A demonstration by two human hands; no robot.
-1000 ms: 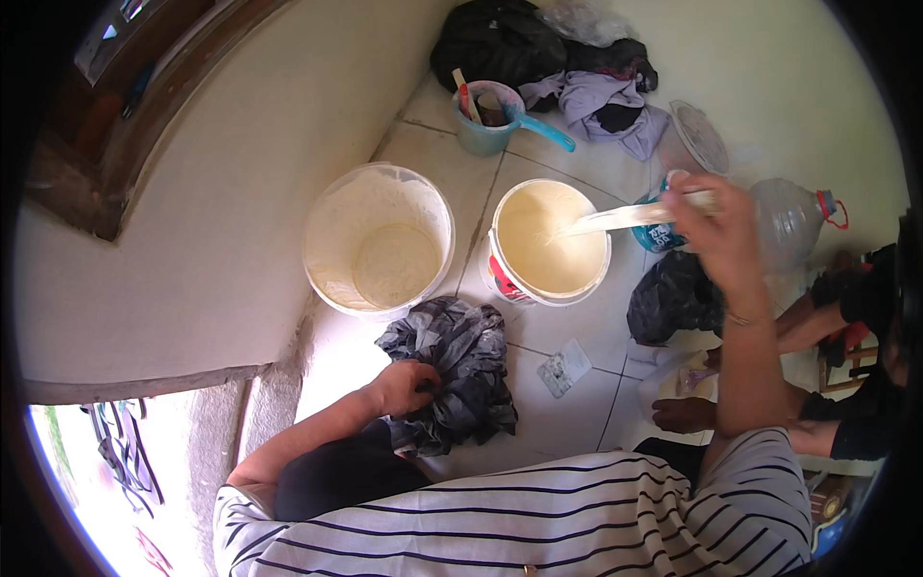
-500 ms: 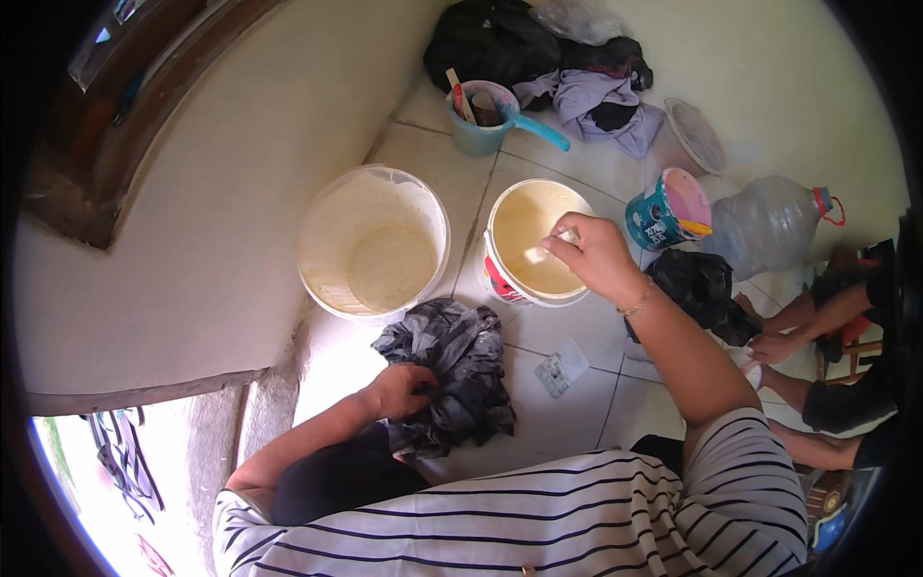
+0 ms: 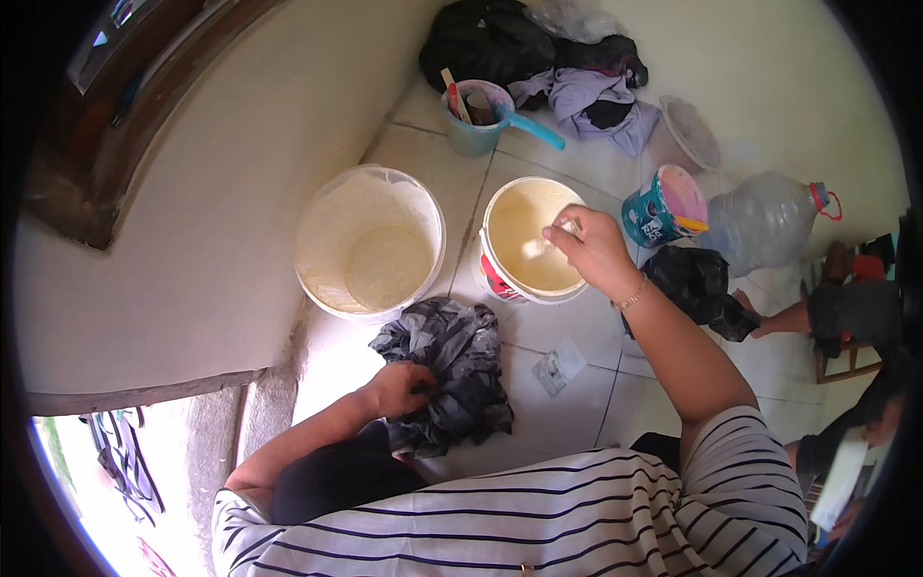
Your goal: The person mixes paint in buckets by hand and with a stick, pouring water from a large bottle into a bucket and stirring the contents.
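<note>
My left hand is closed on the edge of a crumpled black plastic bag that lies on the floor before me. My right hand hangs over the cream-coloured bucket with its thumb and fingers pinched together. Something small and pale shows at those fingers, but I cannot make out what it is. Thick cream liquid coats the inside of this bucket. Left of it stands a larger whitish tub, with a cream residue on its walls and bottom.
Farther back stand a turquoise dipper holding tools and a teal paint pail. A big clear water bottle and another black bag are at right. A small clear packet lies on the tiles. Another person's leg shows at far right.
My hands stay almost where they were. At the far right, the other person's hands have moved away from the black bag, and a white object now shows at the lower right.
</note>
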